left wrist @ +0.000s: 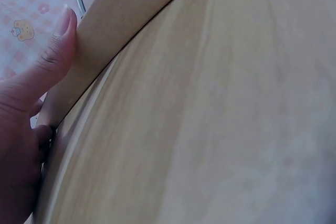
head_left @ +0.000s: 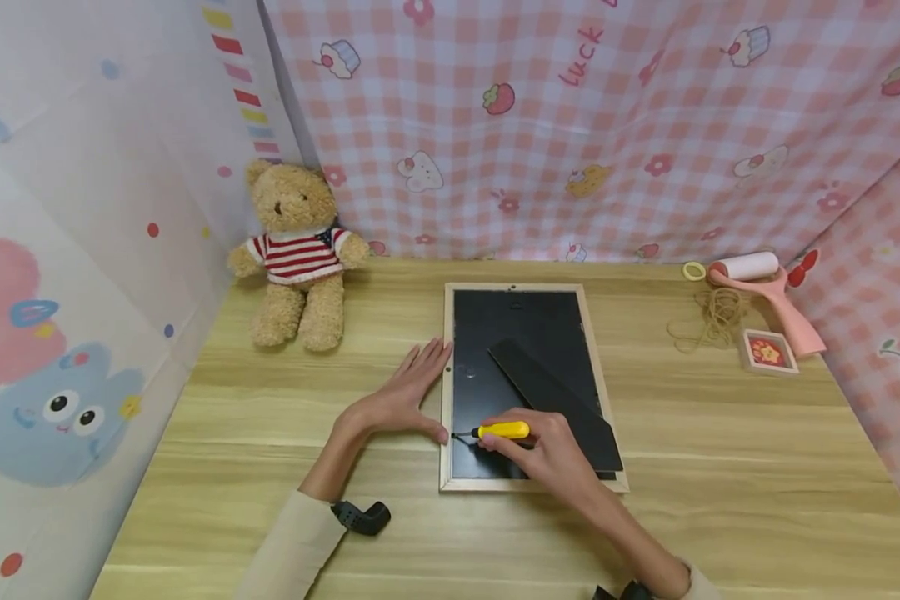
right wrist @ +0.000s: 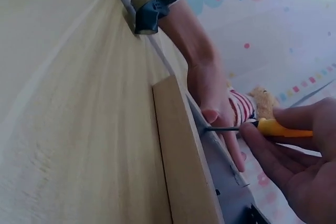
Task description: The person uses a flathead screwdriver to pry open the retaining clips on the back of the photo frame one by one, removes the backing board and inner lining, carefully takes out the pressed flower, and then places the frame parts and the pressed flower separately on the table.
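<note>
A picture frame (head_left: 606, 400) with a light wood border lies face down on the table, its black back panel (head_left: 525, 321) and slanted black stand (head_left: 551, 392) facing up. My right hand (head_left: 555, 458) holds a screwdriver (head_left: 504, 430) by its yellow handle. The metal shaft (right wrist: 223, 128) reaches to the frame's left inner edge, near the lower corner. My left hand (head_left: 397, 400) rests against the frame's left side with fingers spread and straight. In the left wrist view its thumb (left wrist: 55, 51) presses on the wood border, close to the screwdriver's shaft.
A teddy bear (head_left: 296, 250) in a striped shirt sits at the back left. At the back right lie a pink-handled lint roller (head_left: 783, 304), tangled twine (head_left: 720, 312), a yellow ring (head_left: 693, 271) and a small framed picture (head_left: 768, 351). Patterned cloths (head_left: 540, 133) hang around the table.
</note>
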`<state>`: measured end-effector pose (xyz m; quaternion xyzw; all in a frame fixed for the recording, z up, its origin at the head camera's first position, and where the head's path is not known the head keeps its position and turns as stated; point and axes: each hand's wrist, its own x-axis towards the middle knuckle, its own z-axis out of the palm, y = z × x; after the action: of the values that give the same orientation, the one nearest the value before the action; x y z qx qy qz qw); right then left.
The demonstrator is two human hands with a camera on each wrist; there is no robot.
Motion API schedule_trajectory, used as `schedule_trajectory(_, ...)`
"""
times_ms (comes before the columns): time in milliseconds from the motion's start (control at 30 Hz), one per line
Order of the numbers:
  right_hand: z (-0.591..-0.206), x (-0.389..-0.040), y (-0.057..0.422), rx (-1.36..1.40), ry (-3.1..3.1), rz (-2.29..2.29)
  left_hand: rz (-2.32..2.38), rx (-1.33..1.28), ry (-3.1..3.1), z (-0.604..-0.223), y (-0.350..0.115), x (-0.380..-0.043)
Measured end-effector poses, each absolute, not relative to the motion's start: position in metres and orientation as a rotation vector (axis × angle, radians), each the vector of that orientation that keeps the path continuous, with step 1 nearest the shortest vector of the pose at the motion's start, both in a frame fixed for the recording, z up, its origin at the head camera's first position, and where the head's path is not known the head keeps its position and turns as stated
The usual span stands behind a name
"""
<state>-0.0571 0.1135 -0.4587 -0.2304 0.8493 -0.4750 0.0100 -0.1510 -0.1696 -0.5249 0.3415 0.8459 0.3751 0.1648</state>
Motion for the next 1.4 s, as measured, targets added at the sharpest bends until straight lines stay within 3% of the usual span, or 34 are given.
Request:
schedule_trajectory(367, -0.437, -0.071, 0.097, -0.984, 2.638, -1.263, 1.027, 0.955, 2.448, -0.533, -0.167, -0.155)
schedule_trajectory(633, -0.430, -0.067, 0.076, -1.321, 2.806, -1.034, 1.076, 0.967, 2.424, -0.523, -0.166, -0.150)
schedule_trajectory(867, -0.418, -0.080, 0.092, -1.078, 2.675, -1.159, 1.111, 0.955, 2.388, -0.523, -0.169, -0.148)
schedule_trajectory(1133, -0.399, -0.150, 0.156, -0.949, 2.763, -1.215, 1.203, 0.843, 2.295, -0.516, -0.167, -0.100)
schedule_trajectory(1400, -0.424, -0.237, 0.199, -0.894, 2.899, -0.892, 1.246, 0.653, 2.297, -0.502, -0.139, -0.031)
